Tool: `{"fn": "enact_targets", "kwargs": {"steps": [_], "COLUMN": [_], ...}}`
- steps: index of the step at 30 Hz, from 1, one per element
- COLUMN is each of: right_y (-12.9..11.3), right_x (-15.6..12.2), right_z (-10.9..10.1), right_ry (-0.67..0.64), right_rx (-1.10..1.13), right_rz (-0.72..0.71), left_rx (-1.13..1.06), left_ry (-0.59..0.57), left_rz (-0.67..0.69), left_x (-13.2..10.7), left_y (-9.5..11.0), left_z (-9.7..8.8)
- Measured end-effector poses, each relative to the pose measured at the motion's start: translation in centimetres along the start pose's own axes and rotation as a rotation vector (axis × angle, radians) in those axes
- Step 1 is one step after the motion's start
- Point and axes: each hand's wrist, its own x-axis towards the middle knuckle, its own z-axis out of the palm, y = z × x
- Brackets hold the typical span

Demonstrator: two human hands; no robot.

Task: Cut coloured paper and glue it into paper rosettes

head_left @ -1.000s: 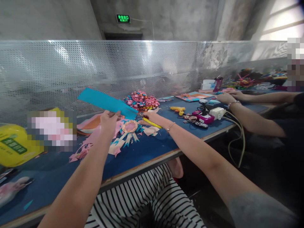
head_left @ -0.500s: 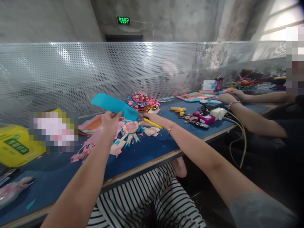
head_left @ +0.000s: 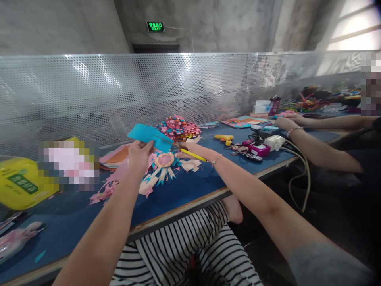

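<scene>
My left hand [head_left: 140, 153] pinches a strip of bright blue paper [head_left: 145, 134] between thumb and fingers, above the table. At the paper's right end, my right hand [head_left: 186, 150] is closed on scissors [head_left: 175, 146]; their thin blades lie along the paper and the handles are mostly hidden. A slim yellow stick [head_left: 193, 155], perhaps a pen, also juts back from this hand along the wrist. Just below my hands lies a paper rosette [head_left: 164, 160] with blue and cream points. Behind them stands a heap of pink, blue and orange folded paper [head_left: 180, 128].
Paper scraps [head_left: 147, 186] litter the blue table [head_left: 184, 188]. A yellow glue gun [head_left: 224, 139], a purple device [head_left: 258, 147] and a white power strip [head_left: 274, 142] with cables lie rightward. A yellow bag [head_left: 26, 182] is at left. Another person's hands [head_left: 287, 122] work at right.
The blue paper's left end has swung down and to the right, so the strip looks shorter and flatter. Both hands stay in nearly the same place.
</scene>
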Motion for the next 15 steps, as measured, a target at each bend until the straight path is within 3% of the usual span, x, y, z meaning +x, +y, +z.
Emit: {"fn": "enact_targets", "kwargs": {"steps": [7,15], "right_y": [0.0,0.5], "right_x": [0.2,0.4], "right_z": [0.3,0.4], "right_ry": [0.026,0.02], "right_rx": [-0.039,-0.037], "right_rz": [0.045,0.031], "left_rx": [0.029,-0.162], "left_ry": [-0.043,-0.115], "left_rz": [0.039,-0.152], "left_x": [-0.9,-1.7], "left_y": [0.6,0.8], "left_z": [0.7,1.5]}}
